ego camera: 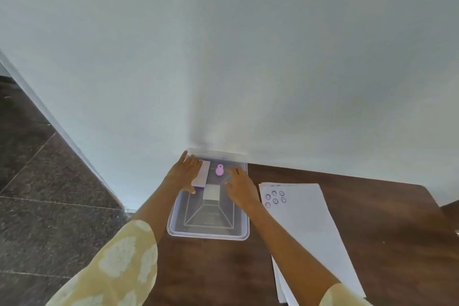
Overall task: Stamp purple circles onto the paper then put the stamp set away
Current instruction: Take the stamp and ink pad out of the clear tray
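A clear plastic box point(208, 235) stands on the brown table against the wall. Inside it at the far end sits a small pink stamp point(219, 169), upright. A white square pad point(211, 192) lies near the box's middle. My left hand point(182, 176) is over the box's far left corner, fingers and thumb closed around a flat white and purple ink pad case point(200, 177). My right hand point(240, 187) hovers over the box's right side, fingers spread and holding nothing, just right of the stamp. White paper point(304, 226) to the right bears several purple circle stamps point(275, 197).
A white wall rises directly behind the box. What looks like the box's clear lid point(216, 153) lies at its far edge against the wall. The table's left edge runs close to the box, with dark tiled floor point(37, 181) beyond. More sheets lie under the paper.
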Demonstrator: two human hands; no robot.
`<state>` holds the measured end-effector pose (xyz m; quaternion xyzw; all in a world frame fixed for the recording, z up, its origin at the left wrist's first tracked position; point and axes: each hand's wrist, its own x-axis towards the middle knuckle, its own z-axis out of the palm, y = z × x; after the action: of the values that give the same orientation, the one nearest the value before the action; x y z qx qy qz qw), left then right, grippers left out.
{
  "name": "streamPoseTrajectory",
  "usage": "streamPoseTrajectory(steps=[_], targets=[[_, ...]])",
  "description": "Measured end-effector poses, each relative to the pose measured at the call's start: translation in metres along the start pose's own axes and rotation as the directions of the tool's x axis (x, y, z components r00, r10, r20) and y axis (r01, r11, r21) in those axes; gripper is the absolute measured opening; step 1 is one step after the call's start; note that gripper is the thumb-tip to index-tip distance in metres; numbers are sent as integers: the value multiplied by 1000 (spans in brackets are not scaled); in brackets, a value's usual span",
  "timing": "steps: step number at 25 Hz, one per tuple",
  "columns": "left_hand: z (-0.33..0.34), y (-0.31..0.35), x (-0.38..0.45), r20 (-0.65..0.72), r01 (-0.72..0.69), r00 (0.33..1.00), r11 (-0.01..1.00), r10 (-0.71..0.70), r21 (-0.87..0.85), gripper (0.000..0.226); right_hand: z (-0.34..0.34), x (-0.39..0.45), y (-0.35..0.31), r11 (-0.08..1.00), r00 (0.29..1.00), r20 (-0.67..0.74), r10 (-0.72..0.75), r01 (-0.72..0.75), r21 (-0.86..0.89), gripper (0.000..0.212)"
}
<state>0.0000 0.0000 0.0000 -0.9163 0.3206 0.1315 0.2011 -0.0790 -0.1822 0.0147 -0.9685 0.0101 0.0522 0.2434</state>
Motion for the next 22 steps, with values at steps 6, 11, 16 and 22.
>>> streamPoseTrajectory(steps=[6,11,16,22], targets=[[7,-11,32,-34,-108,994,991,106,-83,109,25,40,-4,996,1000,11,22,-23,91,31],[18,-12,41,-54,-108,994,978,100,-178,110,33,60,-5,995,999,-52,-13,19,102,25],[10,-14,43,-24,-96,995,974,92,-207,100,32,66,0,988,994,-101,32,-16,154,8],[-7,9,12,-137,-62,990,935,14,-348,98,5,24,0,907,968,-239,74,34,419,5]])
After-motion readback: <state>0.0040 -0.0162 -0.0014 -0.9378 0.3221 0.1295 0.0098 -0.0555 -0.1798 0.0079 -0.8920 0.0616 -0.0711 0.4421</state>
